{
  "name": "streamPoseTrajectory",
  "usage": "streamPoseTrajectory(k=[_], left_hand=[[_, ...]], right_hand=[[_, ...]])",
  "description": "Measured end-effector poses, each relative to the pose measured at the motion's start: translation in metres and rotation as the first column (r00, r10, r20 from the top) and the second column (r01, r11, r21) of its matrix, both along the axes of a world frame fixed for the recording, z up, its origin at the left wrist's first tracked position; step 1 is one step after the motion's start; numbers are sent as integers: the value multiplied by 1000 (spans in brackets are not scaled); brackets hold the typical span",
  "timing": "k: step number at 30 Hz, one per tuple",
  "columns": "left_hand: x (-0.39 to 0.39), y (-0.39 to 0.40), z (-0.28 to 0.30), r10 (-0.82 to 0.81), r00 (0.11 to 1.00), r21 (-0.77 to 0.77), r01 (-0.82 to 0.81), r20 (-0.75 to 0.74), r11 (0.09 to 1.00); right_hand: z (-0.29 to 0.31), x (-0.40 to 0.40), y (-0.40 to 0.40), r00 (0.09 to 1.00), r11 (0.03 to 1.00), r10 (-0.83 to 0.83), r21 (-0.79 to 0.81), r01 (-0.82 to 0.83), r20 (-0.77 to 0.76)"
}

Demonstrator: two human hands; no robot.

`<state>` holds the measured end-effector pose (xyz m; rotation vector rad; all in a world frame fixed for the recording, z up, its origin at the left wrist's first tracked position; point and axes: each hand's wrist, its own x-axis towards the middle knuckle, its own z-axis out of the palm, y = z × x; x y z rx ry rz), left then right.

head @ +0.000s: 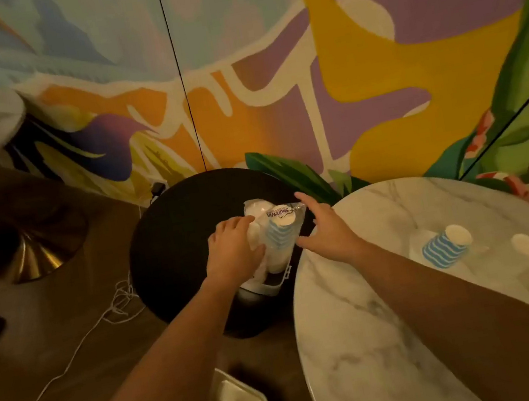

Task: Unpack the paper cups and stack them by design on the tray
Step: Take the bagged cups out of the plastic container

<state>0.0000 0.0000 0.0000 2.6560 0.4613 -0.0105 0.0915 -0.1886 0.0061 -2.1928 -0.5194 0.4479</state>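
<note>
Both hands' fingers (pixel 242 224) touch cup pack (pixel 273 233).

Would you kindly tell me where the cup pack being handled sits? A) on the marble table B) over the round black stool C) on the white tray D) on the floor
B: the cup pack sits over the black stool, left hand on it, beside the marble table.

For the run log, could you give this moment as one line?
left hand: holds cup pack | right hand: open beside pack
</note>
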Motion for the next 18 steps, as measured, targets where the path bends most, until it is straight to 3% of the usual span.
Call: streamPoseTrajectory(k=[4,9,18], left_hand=[[8,11,-7,-64,996,36,67,-68,997],[15,15,-11,-85,994,62,89,-63,994],[19,11,-11,-23,997,47,27,-75,999]], right_hand=[[-10,7,24,993,994,85,-58,-90,-81],[-27,14,38,990,996,64,-50,-70,-127],[-24,15,31,998,999,39,-11,-40,-45]])
